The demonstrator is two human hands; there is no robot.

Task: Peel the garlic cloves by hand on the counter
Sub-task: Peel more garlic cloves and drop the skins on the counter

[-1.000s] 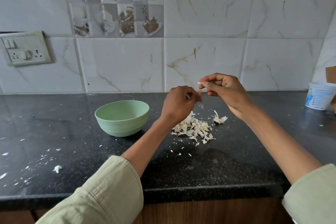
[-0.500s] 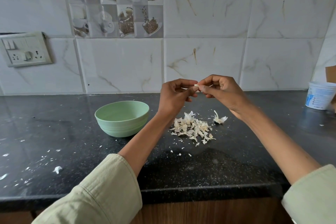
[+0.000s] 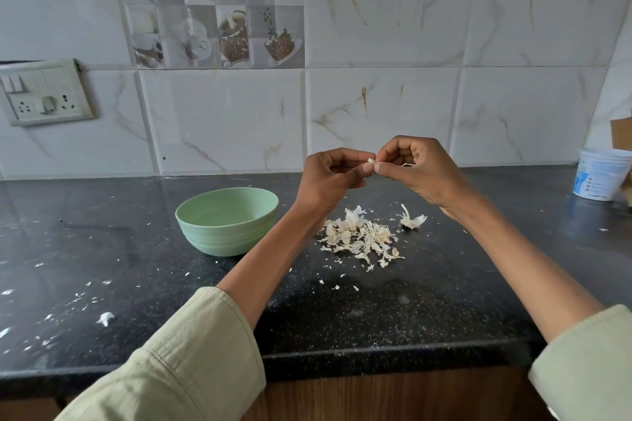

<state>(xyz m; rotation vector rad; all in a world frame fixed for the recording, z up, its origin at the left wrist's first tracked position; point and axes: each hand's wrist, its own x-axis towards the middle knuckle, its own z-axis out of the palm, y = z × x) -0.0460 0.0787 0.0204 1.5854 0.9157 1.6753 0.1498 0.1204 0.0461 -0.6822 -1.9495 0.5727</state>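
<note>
- Head view looks down on a black speckled stone counter (image 3: pixel 102 232) backed by white marble-pattern wall tiles (image 3: pixel 376 44)
- Both hands meet in the air above the counter, fingertips together around a small pale garlic clove (image 3: pixel 371 161)
- Left hand (image 3: pixel 333 178) has its fingers curled, thumb and forefinger pinching the clove from the left
- Right hand (image 3: pixel 415 169) is curled too, its thumb and forefinger pinching the same clove from the right (a thin sliver of pale skin shows under its fingers)
- How much skin is left on the clove cannot be told; it is too small
- Heap of dry whitish garlic skins (image 3: pixel 362 237) lies on the counter just below the hands, with one larger husk piece (image 3: pixel 412 219) apart to its right
- Pale green round bowl (image 3: pixel 227 220) stands upright on the counter left of the heap, just beside the left forearm; its inside is not visible
- White plastic tub with blue print (image 3: pixel 600 173) stands at the far right near the wall
- White switch-and-socket plate (image 3: pixel 44 92) is fixed to the wall at left
- Small white flakes (image 3: pixel 106 318) lie scattered over the counter's left part
</note>
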